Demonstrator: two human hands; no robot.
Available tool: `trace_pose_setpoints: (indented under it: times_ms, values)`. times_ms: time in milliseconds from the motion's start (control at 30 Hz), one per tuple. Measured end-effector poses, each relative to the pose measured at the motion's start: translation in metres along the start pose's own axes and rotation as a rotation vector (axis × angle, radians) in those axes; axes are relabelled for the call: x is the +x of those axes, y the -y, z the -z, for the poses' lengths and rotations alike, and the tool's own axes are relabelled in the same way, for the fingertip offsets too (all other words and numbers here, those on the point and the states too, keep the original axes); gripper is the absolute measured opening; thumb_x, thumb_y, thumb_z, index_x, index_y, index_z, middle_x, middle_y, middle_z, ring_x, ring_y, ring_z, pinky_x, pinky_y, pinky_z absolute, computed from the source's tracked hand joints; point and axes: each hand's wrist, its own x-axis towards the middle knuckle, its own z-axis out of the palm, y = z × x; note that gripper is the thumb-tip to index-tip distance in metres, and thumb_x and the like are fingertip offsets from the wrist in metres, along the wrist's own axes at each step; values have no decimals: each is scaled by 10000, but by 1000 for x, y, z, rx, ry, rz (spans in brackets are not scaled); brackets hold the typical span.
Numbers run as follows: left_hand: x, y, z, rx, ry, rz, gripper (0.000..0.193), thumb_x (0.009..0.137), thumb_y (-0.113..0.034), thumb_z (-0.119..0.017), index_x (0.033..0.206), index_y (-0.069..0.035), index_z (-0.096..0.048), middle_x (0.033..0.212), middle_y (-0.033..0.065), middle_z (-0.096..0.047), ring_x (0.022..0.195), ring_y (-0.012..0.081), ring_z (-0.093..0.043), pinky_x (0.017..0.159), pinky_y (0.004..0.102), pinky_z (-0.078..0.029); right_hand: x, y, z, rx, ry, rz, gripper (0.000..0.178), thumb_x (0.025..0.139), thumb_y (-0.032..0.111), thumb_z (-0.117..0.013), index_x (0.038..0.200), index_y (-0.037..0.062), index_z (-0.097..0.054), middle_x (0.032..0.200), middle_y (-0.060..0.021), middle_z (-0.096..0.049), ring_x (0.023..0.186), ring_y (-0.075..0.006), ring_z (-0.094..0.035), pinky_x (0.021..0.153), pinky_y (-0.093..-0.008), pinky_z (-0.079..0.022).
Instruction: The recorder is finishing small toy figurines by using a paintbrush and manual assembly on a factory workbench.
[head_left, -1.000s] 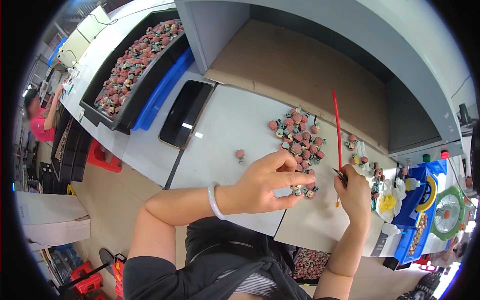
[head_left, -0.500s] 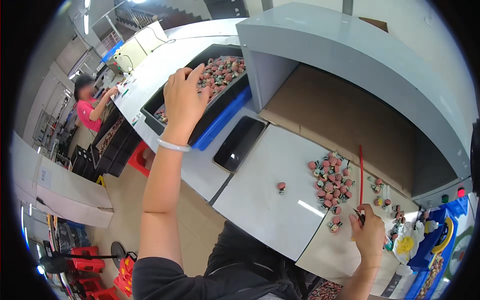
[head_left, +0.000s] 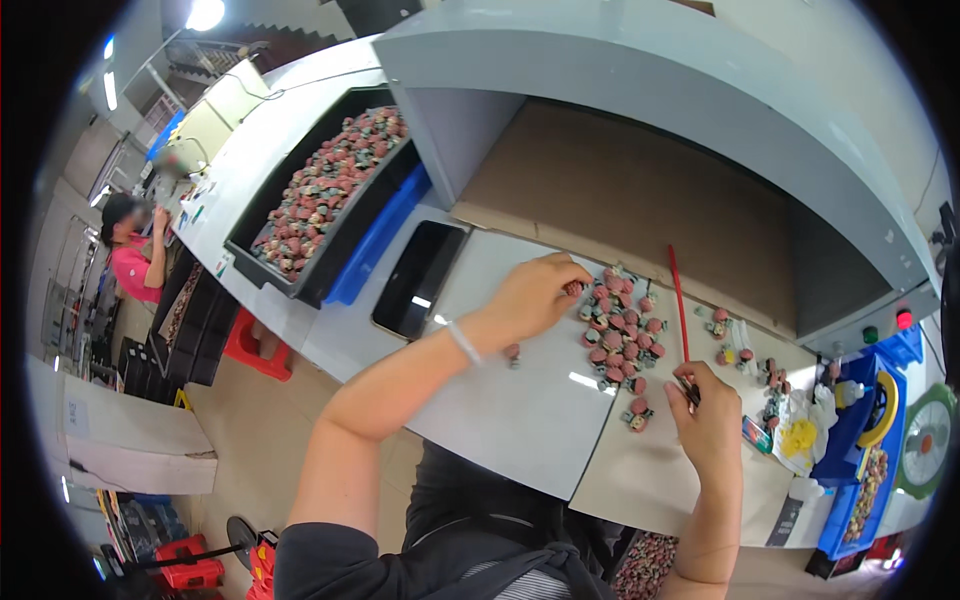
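My left hand point(head_left: 540, 295) is at the left edge of a pile of small pink-topped figurines point(head_left: 620, 335). Its fingers are closed in a pinch on one figurine point(head_left: 573, 288). To the right of the pile, my right hand point(head_left: 710, 415) is closed on a slim red rod point(head_left: 680, 310), which points away from me over the table. Something dark shows between that thumb and finger, too small to name. A single figurine point(head_left: 513, 352) lies beside my left forearm, and a couple more point(head_left: 637, 413) lie just left of my right hand.
A black tray of figurines point(head_left: 335, 185) sits on a blue bin point(head_left: 385, 235), with a phone point(head_left: 420, 280) beside it. A grey open-fronted housing point(head_left: 620, 60) arches over the table's back. Yellow-stained tissue point(head_left: 800, 436) and blue bins point(head_left: 850, 500) stand right. A co-worker point(head_left: 135, 250) sits far left.
My left hand has come from above the black tray to the pile and now pinches a figurine. My right hand stays near the pile with the red rod. The view has shifted.
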Motion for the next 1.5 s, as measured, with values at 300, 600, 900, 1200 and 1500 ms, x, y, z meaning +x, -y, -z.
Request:
trace_pose_setpoints:
  times_ms: [300, 600, 900, 1200, 1500]
  values:
    - [-50, -65, -10, -703, 197, -166, 296, 737, 111, -562, 975, -51, -628, 1025, 89, -531, 962, 209, -534, 836, 290, -456, -14, 15, -15, 990, 320, -223, 171, 754, -9, -640, 833, 16, -490, 706, 3, -526, 573, -50, -513, 484, -173, -405]
    - [-66, -61, -19, -1107, 253, 92, 315, 761, 108, -557, 1065, 25, -552, 1106, 133, -553, 1048, 203, -533, 890, 312, -449, -23, 20, -26, 962, 281, -168, 231, 711, -5, -694, 821, 6, -490, 721, -16, -537, 603, -61, -539, 544, -188, -441]
    - [-64, -59, -18, -835, 90, -79, 406, 699, 19, -662, 1093, -31, -580, 1065, 140, -552, 910, 205, -571, 815, 302, -464, -22, 19, -25, 1223, 251, -158, 119, 782, -29, -469, 896, 2, -454, 761, -79, -532, 583, -121, -491, 506, -257, -412]
    - [-66, -62, -17, -885, 147, 16, 447, 694, -5, -687, 1122, -34, -563, 1007, 87, -501, 894, 173, -559, 801, 274, -477, -14, 18, -25, 69, 1, 436, 181, 734, 130, -626, 864, 43, -535, 623, -56, -504, 493, -240, -463, 435, -337, -367]
    - [-69, -61, -21, -1041, 178, 101, 388, 678, -1, -718, 1026, 23, -549, 943, 102, -508, 881, 185, -588, 814, 313, -504, -16, 21, -27, -84, 12, 438, 258, 699, 301, -649, 762, 75, -541, 602, -31, -445, 485, -200, -425, 409, -310, -321]
